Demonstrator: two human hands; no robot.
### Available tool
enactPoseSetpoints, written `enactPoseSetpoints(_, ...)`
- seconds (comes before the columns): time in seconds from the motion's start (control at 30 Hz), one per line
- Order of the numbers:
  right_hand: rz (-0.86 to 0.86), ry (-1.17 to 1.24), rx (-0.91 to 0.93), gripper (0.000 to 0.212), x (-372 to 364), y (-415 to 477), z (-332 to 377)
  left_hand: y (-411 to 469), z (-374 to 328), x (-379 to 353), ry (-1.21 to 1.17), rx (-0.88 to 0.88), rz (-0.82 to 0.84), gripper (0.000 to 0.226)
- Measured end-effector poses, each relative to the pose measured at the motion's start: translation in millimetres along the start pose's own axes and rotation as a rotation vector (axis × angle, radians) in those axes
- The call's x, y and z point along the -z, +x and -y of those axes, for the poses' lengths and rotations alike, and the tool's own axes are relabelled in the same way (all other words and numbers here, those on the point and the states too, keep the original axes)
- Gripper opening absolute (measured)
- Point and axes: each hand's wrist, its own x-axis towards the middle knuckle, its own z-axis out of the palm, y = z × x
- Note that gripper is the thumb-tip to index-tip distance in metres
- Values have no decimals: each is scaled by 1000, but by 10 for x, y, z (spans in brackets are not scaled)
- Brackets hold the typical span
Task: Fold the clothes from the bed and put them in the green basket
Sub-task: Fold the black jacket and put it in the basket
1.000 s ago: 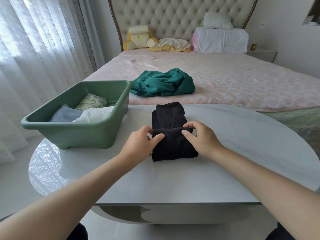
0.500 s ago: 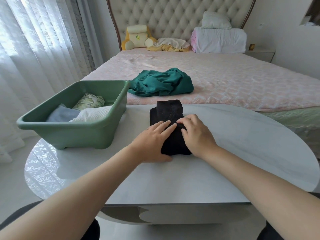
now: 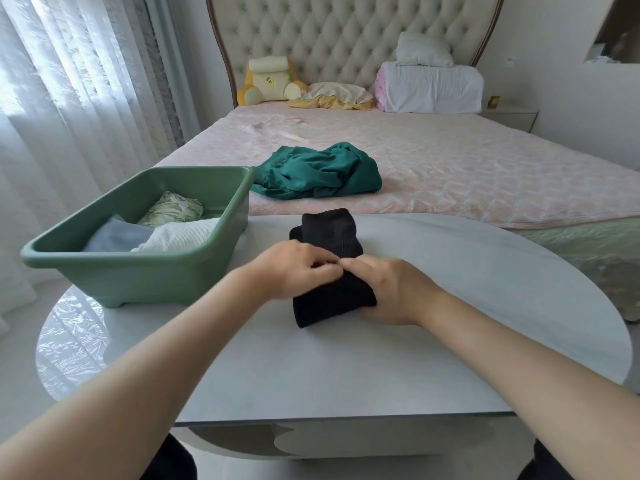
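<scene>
Black garment [image 3: 330, 233] lies folded into a narrow bundle on the pale table [image 3: 346, 368], centre, just right of the green basket [image 3: 138, 271]. Long axis runs near to far, the far end pointing toward the bed [image 3: 467, 174], the near end skewed slightly left. Left hand [image 3: 294, 268] sits on the bundle's middle, fingers curled, pinching the black fabric. Right hand [image 3: 391, 289] is at the near right edge, fingers curled round the cloth, gripping it; the fingertips of the two hands meet over the middle of the bundle. Whether a fold is being lifted cannot be told. The basket stands on the table's left part and holds a pale blue piece [image 3: 117, 237], a white piece [image 3: 180, 237] and a floral piece [image 3: 173, 209]. A teal garment [image 3: 318, 173] lies crumpled on the bed's near edge, just beyond the basket's far right corner.
</scene>
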Motion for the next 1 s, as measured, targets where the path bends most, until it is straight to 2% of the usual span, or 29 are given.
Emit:
enactPoseSetpoints(0.07, 37, 76, 60, 65, 116, -41, 42, 6, 23, 108, -120, 51, 32, 36)
enactPoseSetpoints(0.17, 80, 189, 81, 54, 216, -54, 130, 35, 122, 55, -133, -55, -96, 28)
enactPoseSetpoints(0.2, 85, 217, 77, 51, 232, -47, 157, 58, 167, 7, -130, -83, -89, 28)
enactPoseSetpoints(0.27, 82, 248, 81, 46, 238, -24, 177, 83, 247, -72, -148, -55, 52, 34)
enactPoseSetpoints(0.33, 129, 308, 35, 46, 262, 4, 177, 67, 303, -117, -227, 30, 179, 38)
enactPoseSetpoints(0.37, 168, 337, 3, 48, 289, 13, 190, 45, 325, -118, -265, 55, 192, 39)
enactPoseSetpoints(0.5, 305, 448, -150, 46, 402, 96, 217, -47, 347, -86, -311, 79, 164, 31)
enactPoseSetpoints(0.6, 349, 599, -234, 36, 522, 181, 185, -161, 275, -39, -529, 172, 175, 18)
enactPoseSetpoints(0.63, 355, 671, -240, 32, 549, 197, 182, -215, 232, -16, -628, 225, 178, 25)
enactPoseSetpoints(0.7, 332, 806, -273, 28, 561, 218, 180, -315, 171, 35, -812, 315, 161, 52)
enactPoseSetpoints(0.77, 273, 904, -344, 28, 527, 241, 168, -387, 154, 63, -1023, 367, 127, 69)
enactPoseSetpoints(0.87, 168, 1000, -466, 28, 456, 312, 155, -417, 246, 36, -1210, 381, 75, 75)
enactPoseSetpoints(1.0, 50, 1077, -670, 27, 366, 474, 128, -432, 334, -28, -1188, 334, 50, 69)
